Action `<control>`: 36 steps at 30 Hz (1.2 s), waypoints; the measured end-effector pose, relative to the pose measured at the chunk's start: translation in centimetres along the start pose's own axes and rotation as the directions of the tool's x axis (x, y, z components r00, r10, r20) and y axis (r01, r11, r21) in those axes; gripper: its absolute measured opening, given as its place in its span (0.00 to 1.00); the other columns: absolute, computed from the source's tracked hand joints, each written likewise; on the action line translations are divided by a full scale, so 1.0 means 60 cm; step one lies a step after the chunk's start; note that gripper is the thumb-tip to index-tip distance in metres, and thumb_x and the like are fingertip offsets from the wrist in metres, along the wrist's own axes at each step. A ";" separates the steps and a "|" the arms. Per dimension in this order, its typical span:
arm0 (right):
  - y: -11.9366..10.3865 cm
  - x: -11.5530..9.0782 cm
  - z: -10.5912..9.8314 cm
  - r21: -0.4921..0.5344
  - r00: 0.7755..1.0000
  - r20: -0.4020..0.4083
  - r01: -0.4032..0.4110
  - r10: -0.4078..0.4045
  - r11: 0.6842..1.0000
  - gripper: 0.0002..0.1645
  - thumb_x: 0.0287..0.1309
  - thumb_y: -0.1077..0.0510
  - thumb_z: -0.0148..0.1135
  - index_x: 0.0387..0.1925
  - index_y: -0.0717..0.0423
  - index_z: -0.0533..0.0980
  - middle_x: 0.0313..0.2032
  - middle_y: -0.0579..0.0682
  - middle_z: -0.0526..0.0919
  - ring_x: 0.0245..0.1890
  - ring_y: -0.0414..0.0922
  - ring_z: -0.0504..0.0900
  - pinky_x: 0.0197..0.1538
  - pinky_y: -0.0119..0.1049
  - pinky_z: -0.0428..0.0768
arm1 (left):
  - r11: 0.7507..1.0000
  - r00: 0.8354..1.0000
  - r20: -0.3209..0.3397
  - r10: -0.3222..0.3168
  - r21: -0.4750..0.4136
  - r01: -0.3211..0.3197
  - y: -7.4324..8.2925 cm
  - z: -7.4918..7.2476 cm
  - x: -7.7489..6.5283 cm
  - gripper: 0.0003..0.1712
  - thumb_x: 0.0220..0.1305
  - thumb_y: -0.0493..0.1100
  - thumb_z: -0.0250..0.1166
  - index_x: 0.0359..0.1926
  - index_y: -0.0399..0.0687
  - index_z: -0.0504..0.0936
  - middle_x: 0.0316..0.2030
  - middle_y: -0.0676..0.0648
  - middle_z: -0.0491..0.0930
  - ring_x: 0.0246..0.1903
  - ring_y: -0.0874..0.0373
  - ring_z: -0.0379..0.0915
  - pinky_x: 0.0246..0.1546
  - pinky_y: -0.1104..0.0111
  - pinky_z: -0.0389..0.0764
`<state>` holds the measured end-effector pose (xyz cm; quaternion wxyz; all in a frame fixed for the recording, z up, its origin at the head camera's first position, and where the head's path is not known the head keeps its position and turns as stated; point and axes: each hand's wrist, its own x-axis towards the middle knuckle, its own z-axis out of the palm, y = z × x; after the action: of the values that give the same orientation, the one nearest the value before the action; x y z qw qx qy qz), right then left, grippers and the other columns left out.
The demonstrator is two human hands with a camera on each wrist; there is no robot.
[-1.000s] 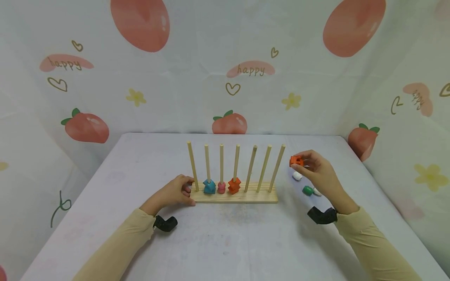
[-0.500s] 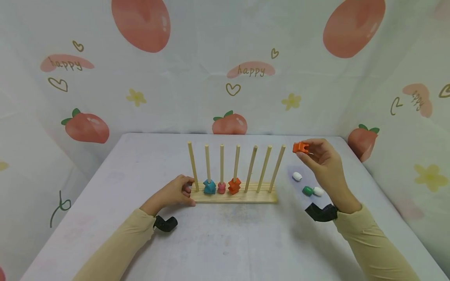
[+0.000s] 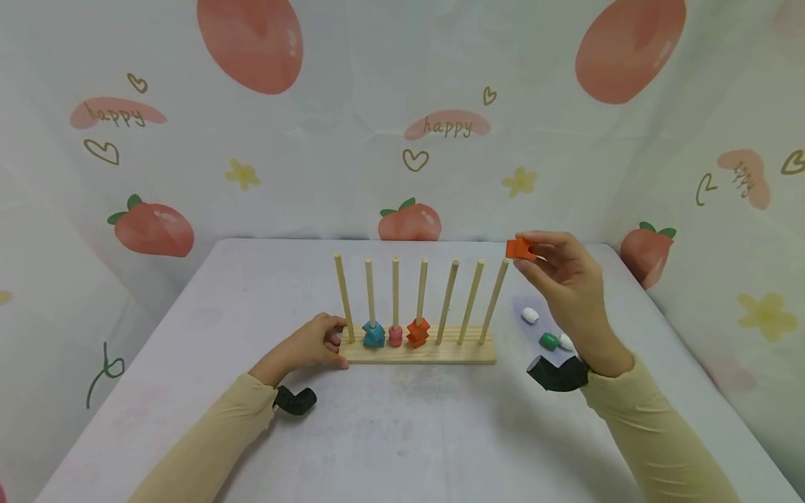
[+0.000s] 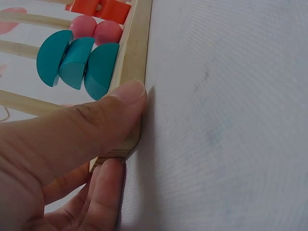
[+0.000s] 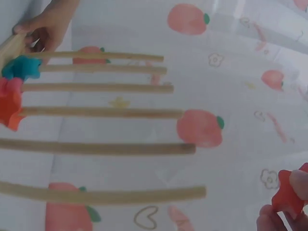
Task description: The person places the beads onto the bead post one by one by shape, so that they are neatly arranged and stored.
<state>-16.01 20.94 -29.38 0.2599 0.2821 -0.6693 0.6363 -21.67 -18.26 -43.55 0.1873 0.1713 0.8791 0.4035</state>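
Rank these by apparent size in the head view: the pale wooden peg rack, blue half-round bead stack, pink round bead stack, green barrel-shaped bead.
1. Wooden peg rack, by far
2. Blue bead stack
3. Pink bead stack and green bead: too alike to rank

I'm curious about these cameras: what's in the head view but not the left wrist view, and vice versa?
Only the head view: the right fingers pinching an orange piece, plus a green bead and two white beads.
Only the left wrist view: the end face of the wooden base.
Both: the left fingers holding that base, and the blue stack, pink stack and orange stack on pegs.
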 end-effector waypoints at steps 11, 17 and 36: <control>-0.020 0.020 0.046 0.054 0.991 0.042 0.123 -0.125 0.991 0.22 0.54 0.78 0.60 0.52 0.76 0.73 0.48 0.49 0.83 0.48 0.43 0.82 0.54 0.32 0.79 | 0.999 0.999 0.010 0.037 -0.036 -0.036 0.007 -0.003 -0.009 0.48 0.43 0.40 0.80 0.61 0.25 0.67 0.45 0.38 0.69 0.41 0.54 0.74 0.43 0.66 0.79; -0.022 0.027 0.066 0.036 0.985 0.054 0.161 -0.163 0.986 0.23 0.56 0.68 0.65 0.52 0.77 0.72 0.47 0.46 0.83 0.47 0.41 0.83 0.55 0.33 0.78 | 0.999 1.000 0.005 0.027 -0.030 -0.027 0.008 -0.003 -0.010 0.48 0.42 0.41 0.81 0.61 0.26 0.67 0.45 0.38 0.69 0.41 0.54 0.74 0.43 0.66 0.79; 0.002 0.045 0.116 -0.265 0.973 0.201 0.163 -0.111 0.950 0.25 0.45 0.71 0.71 0.49 0.65 0.80 0.42 0.57 0.86 0.47 0.40 0.84 0.55 0.32 0.78 | 0.999 1.000 0.001 -0.013 -0.035 0.013 0.003 -0.001 -0.002 0.47 0.42 0.37 0.80 0.63 0.27 0.66 0.46 0.39 0.68 0.42 0.54 0.74 0.44 0.65 0.79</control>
<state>-17.93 13.86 -27.93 0.2779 0.3461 -0.7522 0.4870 -21.58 -18.22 -43.35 0.1930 0.1626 0.8730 0.4175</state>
